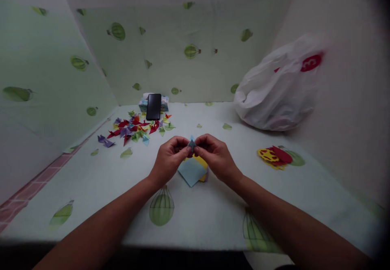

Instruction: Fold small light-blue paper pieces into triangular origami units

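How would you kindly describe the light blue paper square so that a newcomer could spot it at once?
On the pale table, find where the left hand and right hand come together. Just below them, the light blue square lies flat; its colour and top position set it apart from the yellow sheet beneath.

Toward the back of my table I see a dark phone [154,106], tilted back against a patterned tissue box [165,104]. To my right sits a bulging white plastic bag [274,93] (its red mark is only partly readable to me). Nearer than the bag I have a small pile of yellow and red cutouts [277,158] beside a printed green balloon [296,158]. More balloons dot my pale tablecloth [100,172] and the back wall [170,67]; pinkish tiling [36,188] edges the left side.
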Tool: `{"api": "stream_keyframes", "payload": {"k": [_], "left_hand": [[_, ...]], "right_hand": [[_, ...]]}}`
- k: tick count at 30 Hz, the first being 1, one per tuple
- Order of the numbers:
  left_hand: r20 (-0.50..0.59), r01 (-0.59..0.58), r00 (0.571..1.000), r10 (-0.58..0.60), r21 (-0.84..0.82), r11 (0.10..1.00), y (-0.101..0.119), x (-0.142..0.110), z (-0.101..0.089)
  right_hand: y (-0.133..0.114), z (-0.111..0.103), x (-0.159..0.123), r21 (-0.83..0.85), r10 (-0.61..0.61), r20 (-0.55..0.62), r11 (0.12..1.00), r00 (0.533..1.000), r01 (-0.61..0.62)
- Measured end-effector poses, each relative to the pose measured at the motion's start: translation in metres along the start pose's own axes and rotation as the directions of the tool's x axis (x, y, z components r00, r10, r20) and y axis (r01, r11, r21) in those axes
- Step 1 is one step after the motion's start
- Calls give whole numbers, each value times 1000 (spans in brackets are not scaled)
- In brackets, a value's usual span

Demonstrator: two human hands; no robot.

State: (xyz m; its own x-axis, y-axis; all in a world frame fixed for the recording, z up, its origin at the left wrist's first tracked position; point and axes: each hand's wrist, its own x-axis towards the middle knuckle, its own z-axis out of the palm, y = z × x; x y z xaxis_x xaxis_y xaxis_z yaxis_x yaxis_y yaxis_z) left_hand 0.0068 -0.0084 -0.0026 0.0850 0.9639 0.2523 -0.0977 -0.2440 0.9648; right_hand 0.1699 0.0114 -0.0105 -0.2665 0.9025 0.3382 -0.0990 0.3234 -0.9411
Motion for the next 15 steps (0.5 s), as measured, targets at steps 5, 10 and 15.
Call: {"api": "stream_keyframes", "payload": {"k": [5,10,15], "left_hand": [[-20,-14,1000,14,-9,1000,2,-1,1],[-33,-45,998,45,13,999,4,-1,2],[-43,-52,998,53,36,998,3,-1,2]], "right_hand": [[2,1,0,93,53,-4,994,999,-52],[1,3,0,131,47,1,990,999,-46],[1,3,0,105,27,-11,994,1000,-26]]}}
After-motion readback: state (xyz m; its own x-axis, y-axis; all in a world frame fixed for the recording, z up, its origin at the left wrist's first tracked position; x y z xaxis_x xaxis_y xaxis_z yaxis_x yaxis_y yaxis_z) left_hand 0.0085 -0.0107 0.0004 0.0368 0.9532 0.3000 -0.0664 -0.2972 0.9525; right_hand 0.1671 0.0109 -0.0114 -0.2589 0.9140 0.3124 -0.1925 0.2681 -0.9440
